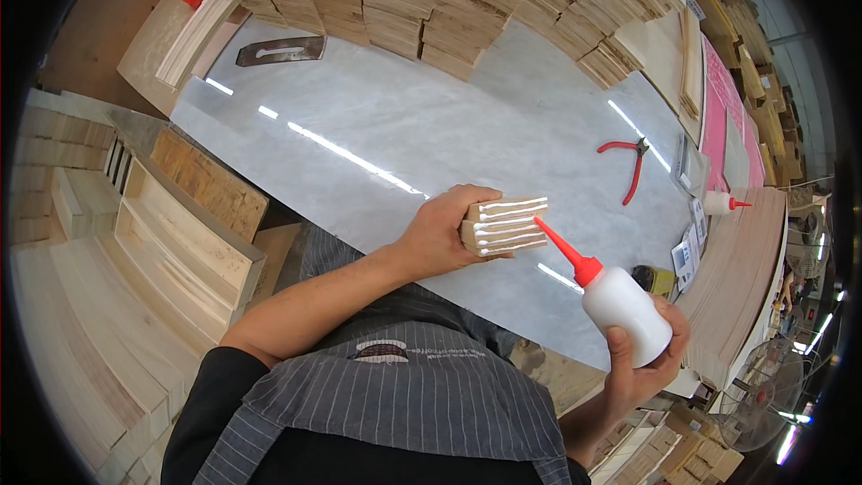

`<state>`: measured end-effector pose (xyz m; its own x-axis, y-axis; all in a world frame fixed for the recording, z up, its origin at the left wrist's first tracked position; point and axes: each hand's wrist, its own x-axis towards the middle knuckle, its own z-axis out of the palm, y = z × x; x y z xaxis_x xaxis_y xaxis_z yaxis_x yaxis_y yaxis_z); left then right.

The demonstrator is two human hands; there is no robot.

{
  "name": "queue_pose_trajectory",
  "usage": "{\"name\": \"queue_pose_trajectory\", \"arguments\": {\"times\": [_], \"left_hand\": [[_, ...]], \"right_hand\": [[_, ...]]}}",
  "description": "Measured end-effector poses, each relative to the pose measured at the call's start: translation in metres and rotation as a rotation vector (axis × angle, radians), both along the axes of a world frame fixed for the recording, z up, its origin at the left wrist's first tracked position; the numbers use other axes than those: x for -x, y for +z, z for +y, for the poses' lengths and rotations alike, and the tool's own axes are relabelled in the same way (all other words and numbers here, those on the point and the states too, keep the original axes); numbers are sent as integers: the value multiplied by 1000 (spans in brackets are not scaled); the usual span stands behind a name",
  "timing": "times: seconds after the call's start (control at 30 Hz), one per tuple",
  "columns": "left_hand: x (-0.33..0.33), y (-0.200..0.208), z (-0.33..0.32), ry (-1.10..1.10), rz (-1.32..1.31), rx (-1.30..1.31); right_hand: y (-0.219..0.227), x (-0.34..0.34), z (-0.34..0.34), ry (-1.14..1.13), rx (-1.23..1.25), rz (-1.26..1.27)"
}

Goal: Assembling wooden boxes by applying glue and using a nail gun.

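My left hand (446,232) is closed around a small stack of wooden boards (505,240), held over the table with its end edges turned up. Several white glue lines run across those edges. In my right hand (648,350) is a white glue bottle (626,313) with a long red nozzle. The bottle is tilted, and its nozzle tip is at the right end of the glued edges, touching or just above them. My right thumb and fingers wrap the bottle's lower part.
Red-handled pliers (639,162) and a flat slotted metal blade (280,50) lie on the grey tabletop (395,108). Stacked boards (395,0) line its far side. A second glue bottle (721,203) lies at the right. Wooden drawer-like frames (193,233) stand at left; a fan (763,395) stands lower right.
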<state>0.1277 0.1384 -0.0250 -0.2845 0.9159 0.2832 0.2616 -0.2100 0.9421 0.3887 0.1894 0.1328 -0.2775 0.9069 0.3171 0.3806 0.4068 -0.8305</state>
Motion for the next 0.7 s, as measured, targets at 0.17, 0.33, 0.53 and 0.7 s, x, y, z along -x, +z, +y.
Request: {"name": "queue_pose_trajectory", "arguments": {"times": [0.17, 0.33, 0.53, 0.7], "left_hand": [[0, 1, 0, -13, -11, 6], [-1, -5, 1, -5, -11, 20], [0, -3, 0, -16, -22, 38], [-1, -1, 0, -16, -18, 38]], "right_hand": [[-3, 0, -3, -34, -74, 17], [-1, 17, -17, 37, 61, 57], [-6, 15, -15, 61, 90, 44], [-4, 7, -11, 45, 48, 40]]}}
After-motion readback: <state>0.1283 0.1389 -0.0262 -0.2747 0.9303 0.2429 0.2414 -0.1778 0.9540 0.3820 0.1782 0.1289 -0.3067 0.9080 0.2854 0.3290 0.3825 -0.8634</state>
